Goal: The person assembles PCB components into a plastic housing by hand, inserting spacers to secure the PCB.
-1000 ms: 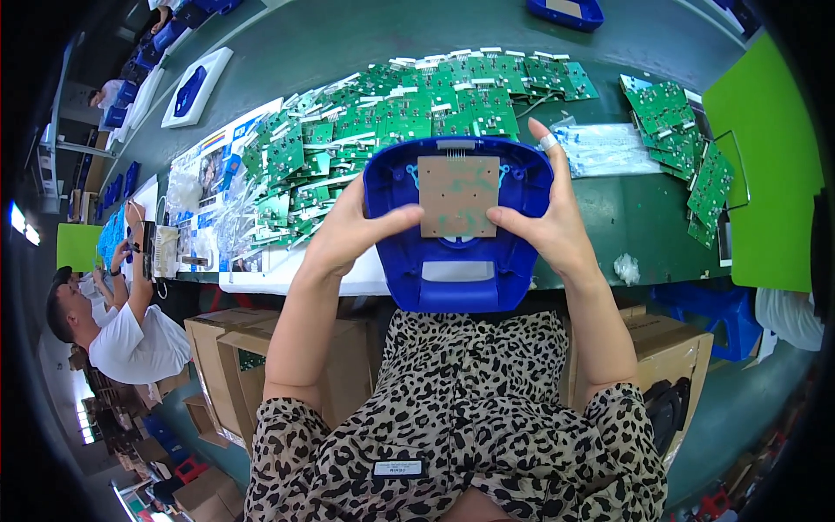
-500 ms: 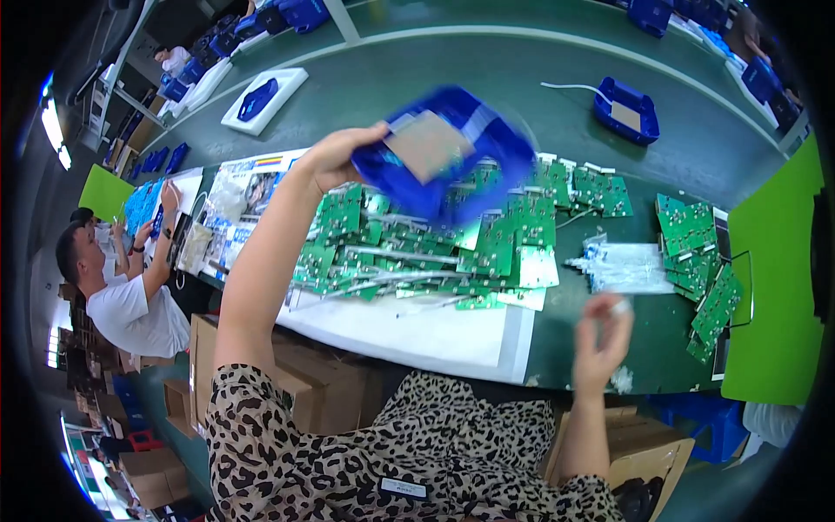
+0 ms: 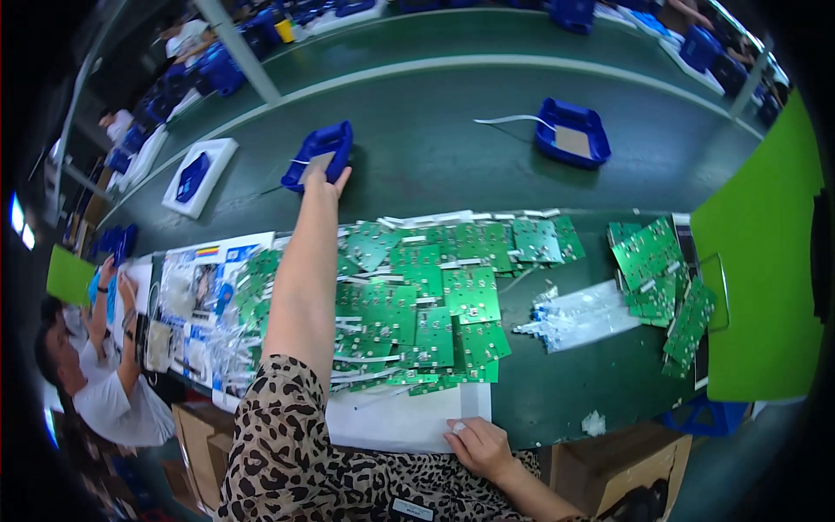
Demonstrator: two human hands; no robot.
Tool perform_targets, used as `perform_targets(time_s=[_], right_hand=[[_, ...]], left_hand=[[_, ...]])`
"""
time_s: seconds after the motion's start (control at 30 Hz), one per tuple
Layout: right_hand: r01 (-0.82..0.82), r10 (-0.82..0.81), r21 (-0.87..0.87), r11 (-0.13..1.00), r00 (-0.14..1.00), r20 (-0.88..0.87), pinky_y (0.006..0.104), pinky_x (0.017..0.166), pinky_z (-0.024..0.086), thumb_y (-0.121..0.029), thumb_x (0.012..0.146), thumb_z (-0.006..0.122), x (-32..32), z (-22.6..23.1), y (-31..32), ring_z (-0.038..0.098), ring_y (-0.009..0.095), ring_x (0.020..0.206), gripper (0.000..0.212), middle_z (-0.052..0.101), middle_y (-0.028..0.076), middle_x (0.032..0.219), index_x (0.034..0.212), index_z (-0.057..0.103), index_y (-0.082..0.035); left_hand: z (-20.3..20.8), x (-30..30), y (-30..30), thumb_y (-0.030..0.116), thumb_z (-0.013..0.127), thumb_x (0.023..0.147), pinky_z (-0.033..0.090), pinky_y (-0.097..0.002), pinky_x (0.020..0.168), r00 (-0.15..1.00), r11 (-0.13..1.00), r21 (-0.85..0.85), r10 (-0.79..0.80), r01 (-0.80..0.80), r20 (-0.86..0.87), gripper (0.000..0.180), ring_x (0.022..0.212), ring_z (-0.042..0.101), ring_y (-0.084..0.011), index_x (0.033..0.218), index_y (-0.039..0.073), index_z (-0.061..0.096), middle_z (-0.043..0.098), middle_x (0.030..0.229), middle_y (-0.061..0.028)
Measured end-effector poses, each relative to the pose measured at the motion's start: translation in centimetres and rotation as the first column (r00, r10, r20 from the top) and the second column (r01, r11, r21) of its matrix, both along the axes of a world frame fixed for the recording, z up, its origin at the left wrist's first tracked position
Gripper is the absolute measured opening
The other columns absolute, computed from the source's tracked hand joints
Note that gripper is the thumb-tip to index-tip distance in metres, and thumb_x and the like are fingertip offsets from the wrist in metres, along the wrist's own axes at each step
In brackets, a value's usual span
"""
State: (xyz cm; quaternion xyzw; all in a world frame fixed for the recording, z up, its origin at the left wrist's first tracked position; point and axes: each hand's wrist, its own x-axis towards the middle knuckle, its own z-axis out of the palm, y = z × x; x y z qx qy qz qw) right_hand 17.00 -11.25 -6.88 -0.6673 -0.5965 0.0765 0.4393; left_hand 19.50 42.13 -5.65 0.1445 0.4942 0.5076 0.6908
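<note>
On the green surface beyond the boards, my left hand grips the near wall of a blue plastic housing, its thumb along the outside. A tan square pad and a short white cable show inside it. My right hand rests by the table's front edge over a white sheet, fingers curled. A small white patch shows at one fingertip; whether anything is held is hidden. Between my arms lies a spread of green circuit boards with white cables among them.
Another blue housing with a white cable sits farther right. At left, a white foam tray holds a blue part. Clear plastic bags, more circuit boards and a lime-green panel are at right. A co-worker works at left.
My left hand has carried the blue housing forward and left, from above the boards to the green surface. My right hand has moved left and down to the table's front edge.
</note>
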Motion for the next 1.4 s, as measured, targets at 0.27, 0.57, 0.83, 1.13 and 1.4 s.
perform_targets(time_s=[0.27,0.57,0.83,1.13,1.4], right_hand=[[0.055,-0.052,0.058,0.997,0.997,-0.055,0.0257,0.054,0.047,-0.009,0.072,0.067,0.9,-0.4,0.2,0.058,0.018,0.062,0.016,0.058,0.006,0.075,0.083,0.059,-0.001],[0.067,-0.060,0.155,0.986,0.997,-0.054,0.0287,0.057,0.046,-0.012,0.078,0.060,-0.4,-1.1,-0.4,0.055,0.021,0.063,0.014,0.054,0.007,0.074,0.084,0.055,0.000],[0.297,-0.266,0.280,0.913,0.953,-0.144,0.0289,0.057,0.047,-0.007,0.078,0.061,10.9,8.2,-3.7,0.058,0.019,0.062,0.005,0.060,0.008,0.074,0.082,0.060,-0.004],[0.816,-0.814,-0.154,0.556,0.573,0.098,0.0384,0.079,0.045,-0.019,0.074,0.057,43.0,2.2,-4.1,0.058,0.030,0.094,0.028,0.062,0.013,0.098,0.099,0.060,-0.005],[0.811,-0.856,-0.304,0.500,0.515,-0.035,0.0319,0.068,0.046,-0.013,0.065,0.067,43.9,1.2,-2.0,0.061,0.021,0.075,0.026,0.064,0.010,0.082,0.089,0.064,-0.003]], left_hand=[[2.7,2.4,0.4,0.017,0.063,0.077,0.045,-0.0559,0.084,0.991,0.942,-0.310,-0.115,0.130,0.069,0.045,0.113,0.031,-0.0506,0.117,0.007,0.044,0.031,0.125,-0.0254],[2.9,-2.8,-1.4,0.013,0.055,0.084,0.046,-0.0434,0.089,0.888,0.883,-0.107,-0.448,0.458,0.104,0.042,0.112,0.042,-0.0417,0.115,-0.010,0.039,0.038,0.122,-0.0262],[14.2,-8.0,-21.2,0.013,0.049,0.087,0.051,-0.0318,0.076,0.359,0.217,0.302,-0.733,0.928,-0.578,0.024,0.087,0.060,-0.0192,0.106,-0.002,0.051,0.060,0.095,-0.0122],[13.1,-19.9,-31.6,0.012,0.052,0.083,0.051,-0.0348,0.072,0.288,0.222,0.184,-0.694,0.958,-0.660,0.025,0.080,0.061,-0.0216,0.101,-0.004,0.053,0.061,0.088,-0.0141],[10.4,-25.4,-34.0,0.010,0.051,0.085,0.053,-0.0331,0.070,0.500,0.483,0.178,-0.700,0.857,-0.509,0.022,0.078,0.062,-0.0225,0.101,-0.005,0.052,0.061,0.088,-0.0157]])
